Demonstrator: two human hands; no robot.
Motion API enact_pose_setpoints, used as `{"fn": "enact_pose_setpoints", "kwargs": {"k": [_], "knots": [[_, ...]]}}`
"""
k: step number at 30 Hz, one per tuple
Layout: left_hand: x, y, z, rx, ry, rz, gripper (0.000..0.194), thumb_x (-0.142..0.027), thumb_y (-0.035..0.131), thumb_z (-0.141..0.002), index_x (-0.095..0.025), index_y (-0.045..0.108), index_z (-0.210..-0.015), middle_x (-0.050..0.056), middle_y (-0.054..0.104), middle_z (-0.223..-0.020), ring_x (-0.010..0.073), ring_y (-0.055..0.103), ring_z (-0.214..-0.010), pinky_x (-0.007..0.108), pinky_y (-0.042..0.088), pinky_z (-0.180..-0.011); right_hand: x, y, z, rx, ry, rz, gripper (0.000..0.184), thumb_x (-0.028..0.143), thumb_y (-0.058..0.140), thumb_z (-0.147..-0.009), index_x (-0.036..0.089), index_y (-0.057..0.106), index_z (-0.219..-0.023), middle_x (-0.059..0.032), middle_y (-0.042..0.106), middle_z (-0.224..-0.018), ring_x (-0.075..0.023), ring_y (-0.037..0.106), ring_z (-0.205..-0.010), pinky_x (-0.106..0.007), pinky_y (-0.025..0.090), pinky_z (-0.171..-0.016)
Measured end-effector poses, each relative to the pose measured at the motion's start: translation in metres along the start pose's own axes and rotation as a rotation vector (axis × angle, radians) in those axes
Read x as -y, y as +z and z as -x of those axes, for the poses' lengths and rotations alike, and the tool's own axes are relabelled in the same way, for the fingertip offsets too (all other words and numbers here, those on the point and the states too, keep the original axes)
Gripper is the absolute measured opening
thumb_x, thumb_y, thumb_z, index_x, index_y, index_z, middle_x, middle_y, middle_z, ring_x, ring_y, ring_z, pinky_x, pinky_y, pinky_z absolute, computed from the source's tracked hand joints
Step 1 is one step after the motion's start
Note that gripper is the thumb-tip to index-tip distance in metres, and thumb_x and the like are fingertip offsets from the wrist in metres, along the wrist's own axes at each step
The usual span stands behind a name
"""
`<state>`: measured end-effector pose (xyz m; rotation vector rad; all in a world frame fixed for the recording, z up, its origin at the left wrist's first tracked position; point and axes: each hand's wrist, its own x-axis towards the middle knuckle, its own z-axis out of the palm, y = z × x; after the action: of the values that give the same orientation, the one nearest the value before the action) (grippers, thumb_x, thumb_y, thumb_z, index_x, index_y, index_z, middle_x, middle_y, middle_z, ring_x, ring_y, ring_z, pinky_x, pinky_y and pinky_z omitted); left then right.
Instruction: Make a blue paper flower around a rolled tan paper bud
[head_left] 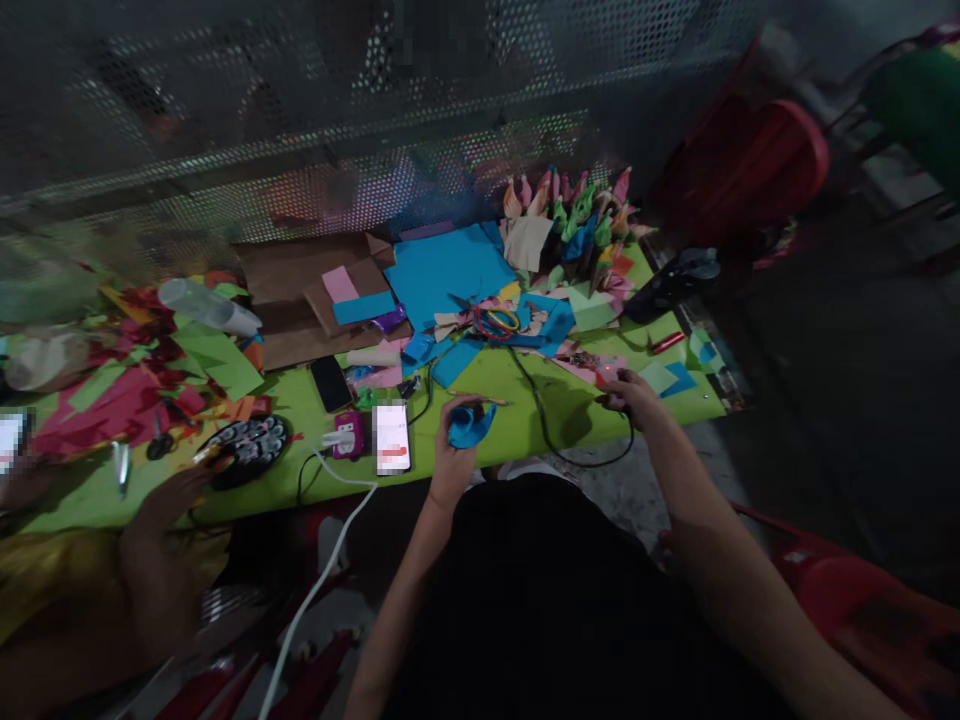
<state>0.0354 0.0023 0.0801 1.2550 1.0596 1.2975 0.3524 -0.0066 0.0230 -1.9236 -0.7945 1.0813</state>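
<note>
My left hand point(454, 440) is closed around a curled piece of blue paper point(471, 427) just above the near edge of the green table. A thin stick with a pale tip point(491, 402) shows beside it; whether I hold that too is unclear. To the right, my right hand point(628, 392) grips a dark corded tool point(609, 399), mostly covered by my fingers. Its black cord point(544, 425) loops back across the table. A small red glow shows just beyond that hand, over pink paper point(592, 367). Blue, pink and green paper scraps lie around both hands.
Folded paper flowers point(574, 215) stand at the back right, near blue sheets point(450, 270). A lit phone point(392, 437), a dark phone point(331, 385) and a pink socket block point(348, 437) with a white cable lie left. Another person's hand point(176, 490) is by a patterned pouch point(247, 450).
</note>
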Motion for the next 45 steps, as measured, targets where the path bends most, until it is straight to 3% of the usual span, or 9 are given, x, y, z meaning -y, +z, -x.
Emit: {"fn": "enact_pose_setpoints", "kwargs": {"k": [4,9,11,13,16,21,24,30,45], "knots": [[0.000,-0.001,0.002,0.037,0.036,-0.018,0.024,-0.024,0.073,-0.083,-0.022,0.067,-0.106,0.007,0.070,-0.106,0.0195,0.066,-0.100,0.038,0.055,-0.093,0.032,-0.001,0.025,0.098,-0.058,-0.240,0.034,0.032,0.072,-0.055,0.023,0.052,-0.081,0.0034,0.060,-0.064,-0.0114,0.050,-0.049,-0.024,0.040,-0.045],[-0.002,-0.001,0.005,0.074,0.066,-0.025,0.026,-0.023,0.070,-0.086,-0.023,0.065,-0.112,0.007,0.068,-0.113,0.0196,0.064,-0.105,0.038,0.052,-0.097,0.090,0.002,0.069,0.366,-0.200,-0.271,0.025,0.040,0.073,-0.068,0.020,0.066,-0.081,-0.0021,0.066,-0.066,-0.0116,0.045,-0.045,-0.027,0.036,-0.041],[-0.004,-0.002,0.006,0.087,0.082,-0.038,0.027,-0.024,0.069,-0.086,-0.023,0.065,-0.114,0.007,0.067,-0.113,0.0197,0.063,-0.106,0.038,0.051,-0.098,0.111,0.007,0.087,0.464,-0.241,-0.222,0.031,0.041,0.076,-0.071,0.021,0.072,-0.094,-0.0052,0.074,-0.082,-0.0141,0.054,-0.052,-0.029,0.043,-0.046],[-0.004,-0.004,0.007,0.106,0.094,-0.053,0.027,-0.025,0.068,-0.088,-0.024,0.065,-0.114,0.007,0.067,-0.114,0.0203,0.062,-0.107,0.038,0.050,-0.098,0.127,0.012,0.103,0.542,-0.325,-0.159,0.030,0.041,0.080,-0.071,0.023,0.073,-0.094,-0.0055,0.075,-0.088,-0.0213,0.067,-0.072,-0.034,0.054,-0.062],[-0.004,-0.006,0.009,0.116,0.107,-0.069,0.026,-0.028,0.065,-0.090,-0.024,0.065,-0.116,0.008,0.066,-0.114,0.0215,0.062,-0.108,0.038,0.050,-0.096,0.141,0.017,0.119,0.578,-0.447,-0.047,0.028,0.044,0.076,-0.078,0.023,0.073,-0.096,-0.0052,0.074,-0.090,-0.0246,0.070,-0.084,-0.035,0.055,-0.070],[-0.005,-0.009,0.013,0.100,0.117,-0.062,0.027,-0.029,0.066,-0.089,-0.024,0.064,-0.115,0.008,0.065,-0.115,0.0224,0.062,-0.110,0.039,0.048,-0.100,0.154,0.016,0.132,0.582,-0.664,0.152,0.029,0.045,0.066,-0.088,0.021,0.061,-0.073,0.0002,0.058,-0.066,-0.0143,0.052,-0.058,-0.027,0.042,-0.053],[-0.009,-0.010,0.015,0.090,0.092,-0.079,0.027,-0.028,0.067,-0.088,-0.024,0.065,-0.115,0.008,0.066,-0.115,0.0221,0.062,-0.108,0.038,0.048,-0.099,0.159,0.016,0.137,0.585,-0.787,0.238,0.030,0.041,0.061,-0.092,0.021,0.054,-0.070,0.0015,0.051,-0.065,-0.0129,0.047,-0.057,-0.027,0.037,-0.053],[-0.013,-0.011,0.017,0.089,0.100,-0.062,0.030,-0.023,0.067,-0.086,-0.024,0.064,-0.116,0.008,0.066,-0.115,0.0221,0.062,-0.108,0.038,0.049,-0.097,0.156,0.021,0.140,0.549,-0.953,0.382,0.016,0.036,0.056,-0.094,0.022,0.059,-0.087,-0.0021,0.060,-0.075,-0.0162,0.052,-0.068,-0.029,0.037,-0.061],[-0.011,-0.012,0.017,0.117,0.100,-0.076,0.033,-0.022,0.071,-0.084,-0.023,0.064,-0.116,0.008,0.068,-0.114,0.0218,0.063,-0.106,0.038,0.050,-0.097,0.147,0.030,0.137,0.420,-1.186,0.556,0.024,0.043,0.048,-0.097,0.023,0.062,-0.102,-0.0075,0.070,-0.088,-0.0210,0.062,-0.078,-0.033,0.042,-0.066]]}}
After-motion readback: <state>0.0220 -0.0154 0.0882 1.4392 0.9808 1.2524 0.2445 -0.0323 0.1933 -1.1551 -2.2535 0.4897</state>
